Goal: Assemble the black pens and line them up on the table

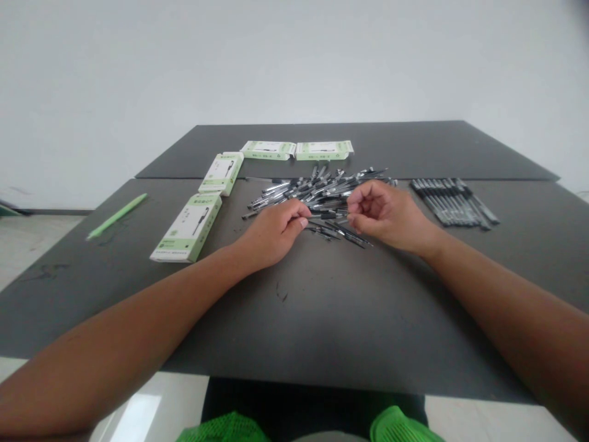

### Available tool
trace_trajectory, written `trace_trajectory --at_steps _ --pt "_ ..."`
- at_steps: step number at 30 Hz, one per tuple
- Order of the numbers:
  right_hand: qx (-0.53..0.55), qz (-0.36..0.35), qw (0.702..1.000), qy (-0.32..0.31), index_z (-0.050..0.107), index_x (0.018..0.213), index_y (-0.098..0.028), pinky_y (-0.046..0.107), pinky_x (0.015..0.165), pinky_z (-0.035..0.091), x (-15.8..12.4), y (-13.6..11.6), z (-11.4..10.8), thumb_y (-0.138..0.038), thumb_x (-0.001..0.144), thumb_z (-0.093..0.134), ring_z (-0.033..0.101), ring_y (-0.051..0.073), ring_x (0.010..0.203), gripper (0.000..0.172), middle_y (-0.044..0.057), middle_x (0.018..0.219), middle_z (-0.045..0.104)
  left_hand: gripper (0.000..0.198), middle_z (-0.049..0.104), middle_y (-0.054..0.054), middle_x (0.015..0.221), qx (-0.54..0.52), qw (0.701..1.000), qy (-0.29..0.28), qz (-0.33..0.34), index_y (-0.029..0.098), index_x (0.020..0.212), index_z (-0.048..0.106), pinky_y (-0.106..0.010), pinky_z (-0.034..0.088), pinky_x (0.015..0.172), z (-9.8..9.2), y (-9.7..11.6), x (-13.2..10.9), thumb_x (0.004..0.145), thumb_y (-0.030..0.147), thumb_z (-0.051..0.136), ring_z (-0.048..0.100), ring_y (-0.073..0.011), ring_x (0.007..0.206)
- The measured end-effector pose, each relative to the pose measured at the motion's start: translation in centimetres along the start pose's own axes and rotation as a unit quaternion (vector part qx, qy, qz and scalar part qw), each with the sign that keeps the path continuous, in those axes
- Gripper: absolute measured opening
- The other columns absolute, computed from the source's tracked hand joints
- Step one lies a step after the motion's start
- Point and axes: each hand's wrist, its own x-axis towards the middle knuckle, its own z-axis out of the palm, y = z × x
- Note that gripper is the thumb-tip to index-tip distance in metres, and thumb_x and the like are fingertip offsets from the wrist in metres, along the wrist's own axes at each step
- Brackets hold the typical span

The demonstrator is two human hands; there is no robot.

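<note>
In front of me, a slim clear pen with a black grip (328, 215) spans the gap between my two hands, just over the near edge of the pen pile. The thumb and fingers of my left hand (276, 232) pinch its left end. At its right end, my right hand (389, 216) has thumb and forefinger closed, with the other fingers curled; the fingers hide that tip. Behind both hands spreads a loose pile of pens (317, 187), clear and black, pointing various ways. Several dark pens (352, 235) lie just below the held one.
Right of the pile lies a row of pens (448, 201) side by side. Green and white pen boxes (186, 227) line the left and back, one farther box (324, 150) near the table's middle. A green pen-like stick (117, 216) rests at far left on the dark table (322, 319).
</note>
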Motion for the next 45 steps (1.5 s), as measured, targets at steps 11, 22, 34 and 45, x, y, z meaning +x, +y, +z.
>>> trace_trajectory --at_steps 11,22,34,45 --pt "-0.017 -0.015 1.0 -0.019 0.065 0.098 -0.026 0.032 0.067 0.05 -0.2 0.6 0.3 -0.023 0.084 0.088 0.062 0.018 0.075 0.028 0.001 0.087 0.067 0.017 0.079 -0.003 0.102 -0.005 1.0 -0.004 0.003 0.021 0.111 0.071 -0.036 0.051 0.087 -0.1 0.3 0.0 0.104 0.03 0.059 0.072 -0.0214 0.094" --pt "-0.005 -0.021 1.0 -0.021 0.066 0.099 -0.024 0.032 0.066 0.049 -0.5 0.5 0.5 -0.032 0.089 0.088 0.059 0.017 0.073 0.026 0.001 0.084 0.064 0.017 0.077 -0.002 0.099 -0.009 1.0 0.002 0.003 0.02 0.112 0.07 -0.036 0.049 0.085 0.0 0.2 0.0 0.105 0.03 0.057 0.07 -0.0207 0.091" --pt "-0.076 -0.016 0.997 -0.002 0.074 0.101 -0.02 0.03 0.058 0.045 -0.5 2.0 0.5 -0.038 0.097 0.082 0.059 0.015 0.064 0.021 0.002 0.078 0.07 0.018 0.077 -0.002 0.095 -0.015 1.0 -0.001 0.001 0.019 0.112 0.07 -0.035 0.049 0.082 0.0 0.1 0.0 0.104 0.03 0.057 0.07 -0.0201 0.088" --pt "0.045 0.063 0.997 -0.015 0.077 0.098 -0.018 0.029 0.054 0.053 0.1 1.7 0.7 -0.047 0.085 0.093 0.062 0.014 0.056 0.036 0.002 0.07 0.073 0.024 0.081 -0.005 0.109 -0.013 1.0 -0.011 0.014 0.018 0.124 0.072 -0.036 0.056 0.093 0.1 0.3 -0.2 0.105 0.029 0.059 0.075 -0.0212 0.099"
